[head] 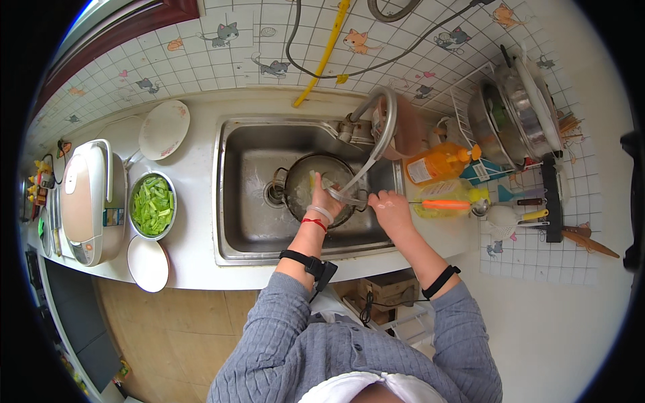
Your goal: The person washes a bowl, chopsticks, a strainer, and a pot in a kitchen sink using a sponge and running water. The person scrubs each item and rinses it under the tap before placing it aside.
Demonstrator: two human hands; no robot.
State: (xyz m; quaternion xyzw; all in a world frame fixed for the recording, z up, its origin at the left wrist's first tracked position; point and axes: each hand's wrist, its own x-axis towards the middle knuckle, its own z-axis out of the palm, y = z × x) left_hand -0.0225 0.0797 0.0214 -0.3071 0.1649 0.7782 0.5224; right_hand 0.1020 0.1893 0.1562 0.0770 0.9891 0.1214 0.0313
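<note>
A steel sink [247, 221] lies before me, with a two-handled metal pot [297, 201] holding cloudy water inside it. My left hand [327, 200] is over the pot, thumb raised, beside a pale item [328, 180] in the pot. Water streams from the grey faucet hose [389, 121] onto this hand. A whitish curved edge shows beside the fingers; whether it is water or a held thing is unclear. My right hand [390, 209] is curled at the sink's right rim, close to the pot's right handle [362, 201]. Its fingertips are hidden, so its grip cannot be made out.
Left on the counter are a steel bowl of cut green vegetables [152, 206], two plates [164, 130] and a rice cooker [93, 201]. Right of the sink stand an orange pump bottle [438, 163], a yellow bottle [443, 194] and a pink tub [405, 126]. Pans [524, 108] and utensils hang beyond.
</note>
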